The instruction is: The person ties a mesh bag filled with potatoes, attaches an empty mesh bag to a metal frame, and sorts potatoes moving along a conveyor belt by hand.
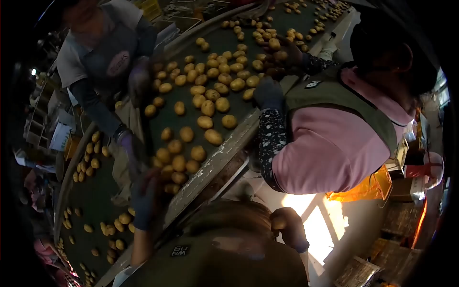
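My left hand (145,197), in a blue-grey glove, reaches over the edge of the green conveyor belt (155,126). Its fingers are stretched out beside a cluster of potatoes (178,163); shadow blurs where they touch. Away from the belt, in front of my apron (201,253), my right hand (292,229) wears a dark glove and is closed around a potato (278,222). Many more yellow-brown potatoes (208,108) are spread along the belt.
A co-worker in a pink top (330,148) leans over the belt on the right, gloved hands among potatoes. Across it stands another co-worker in a grey apron (112,57). A worn rail (215,155) edges the belt. A cloth divider (125,158) separates a second lane (83,205).
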The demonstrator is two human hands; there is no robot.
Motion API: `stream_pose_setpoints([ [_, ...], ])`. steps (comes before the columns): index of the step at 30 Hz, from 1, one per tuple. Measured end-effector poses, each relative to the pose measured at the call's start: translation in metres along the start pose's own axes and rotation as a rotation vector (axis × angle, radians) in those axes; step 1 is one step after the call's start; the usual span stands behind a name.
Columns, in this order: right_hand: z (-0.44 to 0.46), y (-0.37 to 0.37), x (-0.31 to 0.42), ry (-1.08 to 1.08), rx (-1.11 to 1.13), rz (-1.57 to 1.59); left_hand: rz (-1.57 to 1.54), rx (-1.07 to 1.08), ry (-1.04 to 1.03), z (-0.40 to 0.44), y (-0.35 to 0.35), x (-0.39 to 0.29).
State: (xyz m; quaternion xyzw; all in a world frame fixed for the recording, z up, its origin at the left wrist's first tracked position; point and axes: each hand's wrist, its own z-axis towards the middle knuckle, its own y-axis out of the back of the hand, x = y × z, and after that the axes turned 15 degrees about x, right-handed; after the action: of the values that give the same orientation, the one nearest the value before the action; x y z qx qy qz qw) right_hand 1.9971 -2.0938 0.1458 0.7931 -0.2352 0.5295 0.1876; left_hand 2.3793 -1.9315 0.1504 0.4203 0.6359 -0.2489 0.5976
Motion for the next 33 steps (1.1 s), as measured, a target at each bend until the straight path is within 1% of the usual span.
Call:
stream_pose_setpoints([
  [1,0.026,-0.001,-0.002,-0.416,0.122,0.127,-0.029,-0.034,0.033,-0.009,0.003,0.001],
  [2,0.042,-0.016,0.020,-0.222,0.134,0.150,-0.037,-0.082,0.050,-0.016,0.006,0.000],
  [3,0.056,-0.037,0.044,-0.029,0.144,0.179,0.019,-0.136,0.018,-0.022,0.010,-0.002],
  [4,0.072,-0.051,0.058,-0.062,0.255,0.362,0.075,-0.186,-0.016,-0.026,0.014,-0.002],
  [5,0.086,-0.063,0.067,-0.104,0.359,0.544,0.065,-0.221,-0.006,-0.033,0.020,0.007],
  [7,0.118,-0.091,0.060,0.016,0.407,0.219,0.143,-0.332,0.006,-0.045,0.027,0.027],
  [8,0.132,-0.102,0.063,0.007,0.420,0.202,0.146,-0.371,0.003,-0.050,0.026,0.026],
  [10,0.163,-0.123,0.075,0.728,0.347,-0.802,0.073,-0.422,0.038,-0.059,0.024,0.019],
  [12,0.190,-0.153,0.056,0.800,0.425,-0.730,-0.024,-0.490,0.097,-0.068,0.023,0.028],
  [13,0.200,-0.164,0.057,0.797,0.438,-0.741,-0.039,-0.498,0.102,-0.073,0.025,0.038],
  [15,0.215,-0.180,0.058,0.955,0.598,-0.863,0.472,-0.448,0.055,-0.080,0.027,0.055],
  [16,0.218,-0.184,0.058,0.957,0.617,-0.860,0.402,-0.408,0.101,-0.083,0.025,0.060],
  [17,0.220,-0.188,0.057,1.012,0.650,-0.885,0.399,-0.421,0.114,-0.085,0.022,0.061],
  [18,0.221,-0.191,0.058,1.068,0.686,-0.909,0.614,-0.403,0.130,-0.084,0.015,0.056],
  [19,0.219,-0.189,0.060,1.068,0.709,-0.902,0.827,-0.378,0.148,-0.083,0.008,0.051],
  [21,0.214,-0.178,0.066,0.877,0.624,-1.107,0.857,-0.368,0.185,-0.078,-0.002,0.047],
  [22,0.214,-0.175,0.064,0.877,0.644,-1.104,0.858,-0.330,0.176,-0.075,-0.005,0.042],
  [24,0.217,-0.173,0.061,0.732,0.638,-1.188,0.876,-0.293,0.169,-0.070,-0.010,0.039],
  [25,0.220,-0.173,0.059,0.744,0.654,-1.183,0.879,-0.307,0.182,-0.068,-0.010,0.042],
  [27,0.223,-0.173,0.055,0.744,0.705,-1.191,0.840,-0.372,0.120,-0.064,-0.013,0.049],
  [29,0.226,-0.178,0.053,0.752,0.752,-1.169,0.852,-0.381,0.148,-0.060,-0.011,0.045],
  [31,0.229,-0.183,0.051,0.756,0.790,-1.154,0.743,-0.479,0.133,-0.058,-0.011,0.046],
  [33,0.228,-0.187,0.051,0.817,0.858,-0.982,0.741,-0.498,0.122,-0.058,-0.011,0.046],
])
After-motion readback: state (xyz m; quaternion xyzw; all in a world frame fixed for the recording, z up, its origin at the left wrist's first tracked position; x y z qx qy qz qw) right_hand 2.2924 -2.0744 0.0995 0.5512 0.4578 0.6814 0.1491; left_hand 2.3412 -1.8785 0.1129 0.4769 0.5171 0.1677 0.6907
